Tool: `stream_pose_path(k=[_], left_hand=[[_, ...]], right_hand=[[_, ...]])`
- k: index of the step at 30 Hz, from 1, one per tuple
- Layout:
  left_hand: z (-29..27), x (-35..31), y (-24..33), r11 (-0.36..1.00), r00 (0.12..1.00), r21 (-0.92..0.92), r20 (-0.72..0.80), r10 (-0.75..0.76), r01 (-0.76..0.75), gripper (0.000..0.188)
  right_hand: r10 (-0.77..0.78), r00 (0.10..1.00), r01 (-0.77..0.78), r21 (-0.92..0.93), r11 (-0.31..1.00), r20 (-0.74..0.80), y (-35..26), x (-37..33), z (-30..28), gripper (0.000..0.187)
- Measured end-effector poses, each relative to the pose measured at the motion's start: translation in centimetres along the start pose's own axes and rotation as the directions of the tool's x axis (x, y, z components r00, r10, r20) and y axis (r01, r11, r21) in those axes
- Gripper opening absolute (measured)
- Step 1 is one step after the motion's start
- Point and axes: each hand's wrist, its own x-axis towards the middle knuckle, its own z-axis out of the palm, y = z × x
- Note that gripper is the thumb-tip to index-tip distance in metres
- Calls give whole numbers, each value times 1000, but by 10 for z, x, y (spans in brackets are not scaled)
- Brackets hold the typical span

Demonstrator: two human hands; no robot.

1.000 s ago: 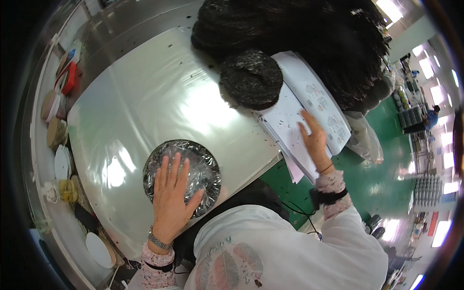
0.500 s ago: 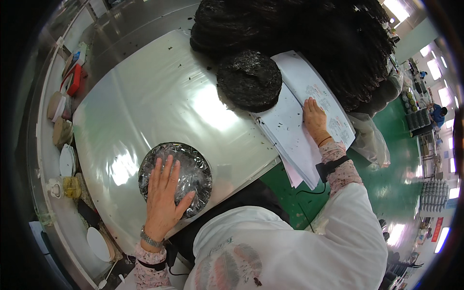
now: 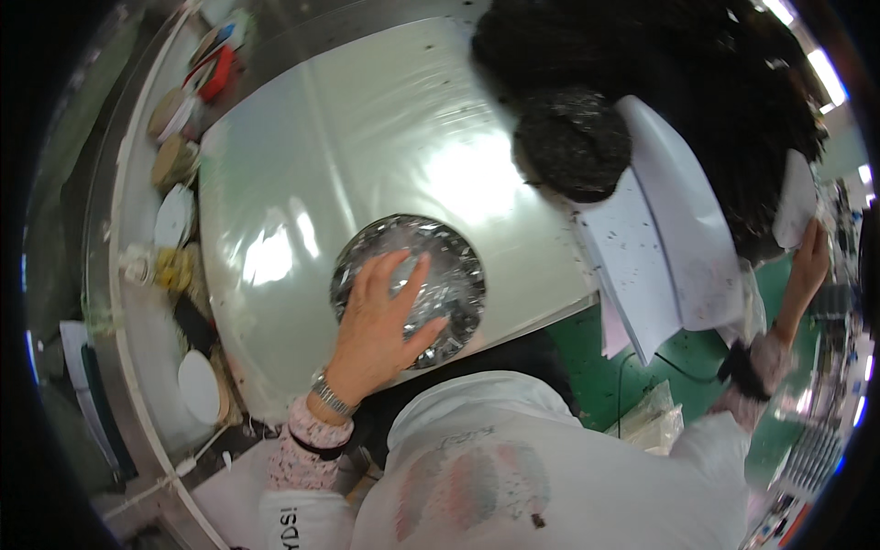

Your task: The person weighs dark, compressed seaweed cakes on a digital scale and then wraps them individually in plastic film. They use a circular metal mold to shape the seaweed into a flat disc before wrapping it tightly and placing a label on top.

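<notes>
Here at the bottom of the frame, a white printed top [image 3: 495, 467], and out from it comes the left hand [image 3: 378, 321], laid over a dark, clear-wrapped disc [image 3: 456, 282] just below the frame's centre. Its fingers are spread and slightly bent, palm down, pressing rather than grasping. The disc sits flat near the lower edge of a stack of glossy clear sheeting [image 3: 367, 165].

Over at the far right, the right hand [image 3: 807, 266], a little blurred, has its fingers closed on the lower corner of a white sheet [image 3: 794, 200], lifted up beside the dark pile. Between the two hands, loose papers [image 3: 628, 252] scattered with dark flecks, one long leaf curling up. At their top left, touching them, a dark round cake [image 3: 576, 147]; beyond, the big dark stringy pile [image 3: 678, 73] fills the upper right.
</notes>
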Motion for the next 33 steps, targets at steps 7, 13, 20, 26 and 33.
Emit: stream_pose_path(k=[7, 13, 20, 26, 33], left_hand=[[3, 0, -4, 999, 999, -29, -33, 22, -23, 74], [23, -19, -20, 997, 998, -38, -10, 69, -70, 80], [8, -10, -15, 942, 987, -308, -52, -154, 131, 71], [17, -8, -20, 981, 998, -194, -65, -13, 0, 94], [-12, -17, -24, 904, 997, -423, 70, -40, 67, 69]], right_hand=[[-914, 347, 430, 831, 352, 208, -296, -229, 72, 66], [-950, 250, 454, 844, 285, 186, -328, -274, 109, 57], [-911, -3, 499, 790, 356, 413, -348, -245, 83, 64], [-912, 91, 442, 805, 396, 400, -395, -237, 100, 79], [-922, 223, 385, 841, 381, 316, -400, -260, 145, 83]])
